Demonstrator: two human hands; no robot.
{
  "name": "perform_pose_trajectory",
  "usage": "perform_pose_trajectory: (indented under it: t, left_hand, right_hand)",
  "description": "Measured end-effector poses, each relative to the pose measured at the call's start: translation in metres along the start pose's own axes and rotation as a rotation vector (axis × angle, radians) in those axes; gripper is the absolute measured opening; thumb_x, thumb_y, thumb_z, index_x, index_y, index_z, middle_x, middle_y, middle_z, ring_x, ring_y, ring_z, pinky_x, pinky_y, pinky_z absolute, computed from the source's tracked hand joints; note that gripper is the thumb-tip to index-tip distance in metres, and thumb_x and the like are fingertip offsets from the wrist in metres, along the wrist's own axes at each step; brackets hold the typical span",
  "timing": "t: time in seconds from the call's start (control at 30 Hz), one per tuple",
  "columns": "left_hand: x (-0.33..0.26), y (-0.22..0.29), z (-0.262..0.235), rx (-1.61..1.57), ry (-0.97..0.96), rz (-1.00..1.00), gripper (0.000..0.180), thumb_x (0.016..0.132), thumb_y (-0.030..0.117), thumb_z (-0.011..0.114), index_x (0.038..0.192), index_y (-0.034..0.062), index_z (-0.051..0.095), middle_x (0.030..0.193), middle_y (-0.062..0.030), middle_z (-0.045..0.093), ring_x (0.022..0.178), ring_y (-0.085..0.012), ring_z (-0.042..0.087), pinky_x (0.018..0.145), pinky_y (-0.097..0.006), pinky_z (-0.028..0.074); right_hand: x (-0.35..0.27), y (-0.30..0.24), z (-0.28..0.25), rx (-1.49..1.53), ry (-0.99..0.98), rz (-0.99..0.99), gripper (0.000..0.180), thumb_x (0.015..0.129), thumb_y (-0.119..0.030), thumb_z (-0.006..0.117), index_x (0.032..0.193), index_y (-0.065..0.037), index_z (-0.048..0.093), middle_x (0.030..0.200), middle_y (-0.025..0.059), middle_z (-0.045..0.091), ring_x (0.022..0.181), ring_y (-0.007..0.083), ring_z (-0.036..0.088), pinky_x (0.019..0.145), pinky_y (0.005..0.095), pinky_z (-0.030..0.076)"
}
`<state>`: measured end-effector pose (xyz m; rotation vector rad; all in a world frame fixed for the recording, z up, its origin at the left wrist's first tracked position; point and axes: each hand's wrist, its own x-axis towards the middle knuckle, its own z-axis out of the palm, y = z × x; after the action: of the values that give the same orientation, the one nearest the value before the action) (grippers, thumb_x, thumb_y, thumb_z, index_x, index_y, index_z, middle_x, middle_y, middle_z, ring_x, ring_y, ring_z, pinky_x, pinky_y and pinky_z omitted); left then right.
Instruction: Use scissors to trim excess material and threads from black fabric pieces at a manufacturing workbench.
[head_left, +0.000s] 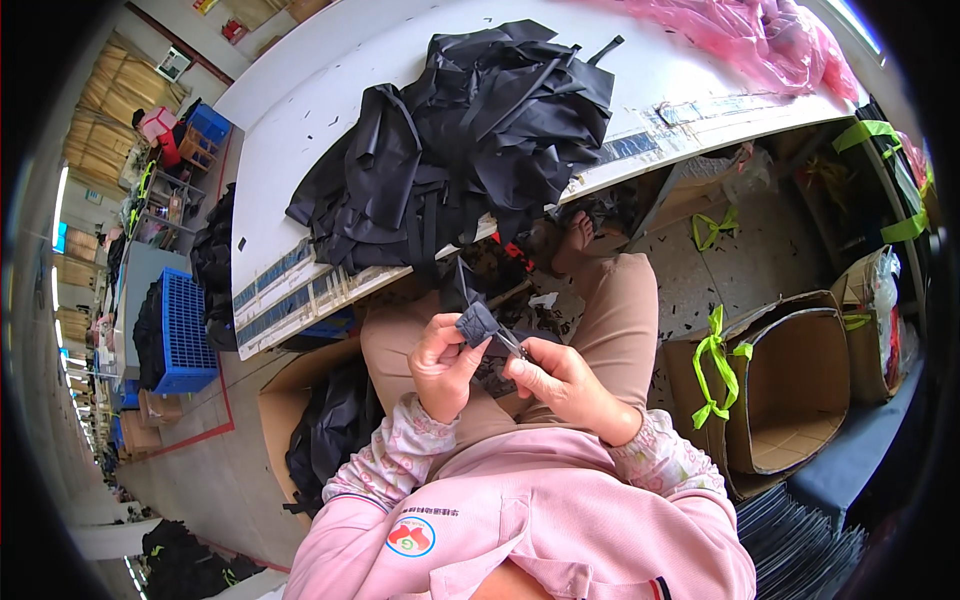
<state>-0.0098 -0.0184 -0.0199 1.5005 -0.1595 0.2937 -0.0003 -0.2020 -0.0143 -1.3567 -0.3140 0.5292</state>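
Note:
In front of my lap, my left hand [441, 368] pinches a folded piece of black fabric [478, 322] between thumb and fingers. The fabric runs upward toward the table edge. Close beside it on the right, my right hand [568, 382] is closed around what looks like thread snips [512, 342]; their dark, slim tip points at the fabric's edge, and the rest is hidden in my fingers. Beyond my hands, a large heap of black fabric pieces [470, 130] lies on the white table [310, 90], with straps and corners hanging over its near edge.
An open cardboard box [790, 400] with a green tie [716, 365] stands at right. Left of my legs, another carton [275, 410] holds black fabric. Pink plastic sheeting [760, 45] lies at the table's far right. A blue crate [188, 330] stands farther left. Black scraps litter the floor.

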Motion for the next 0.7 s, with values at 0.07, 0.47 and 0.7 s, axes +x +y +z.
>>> perform_pose_trajectory:
  t: [0.07,0.47,0.7]
  left_hand:
    - [0.0,0.003,0.001,0.031,-0.007,0.006,0.015,0.084,-0.012,0.063,0.097,-0.0046,0.063,0.107,-0.0058,0.057,0.092,-0.0117,0.059,0.082,-0.024,0.048]
    - [-0.011,-0.004,0.004,0.037,-0.032,-0.031,0.012,0.084,-0.008,0.066,0.096,-0.0042,0.066,0.106,-0.0099,0.06,0.09,-0.0148,0.061,0.078,-0.026,0.05]
    - [-0.011,-0.003,0.005,0.056,-0.035,-0.035,0.012,0.083,-0.008,0.066,0.094,-0.004,0.067,0.106,-0.0096,0.061,0.088,-0.0143,0.062,0.077,-0.024,0.051]
  right_hand:
    - [0.0,-0.003,0.001,0.171,-0.051,0.113,0.028,0.095,-0.029,0.062,0.086,-0.003,0.057,0.067,-0.0008,0.051,0.061,0.0064,0.046,0.055,0.0233,0.04]
    - [0.002,-0.008,0.009,-0.301,0.156,-0.193,0.03,0.089,-0.024,0.07,0.082,-0.001,0.052,0.06,0.0007,0.038,0.058,0.0083,0.033,0.048,0.0269,0.033]
    - [0.001,-0.009,0.006,-0.322,0.142,-0.166,0.03,0.09,-0.024,0.069,0.08,-0.001,0.051,0.059,0.0033,0.038,0.058,0.0095,0.033,0.048,0.0283,0.033]
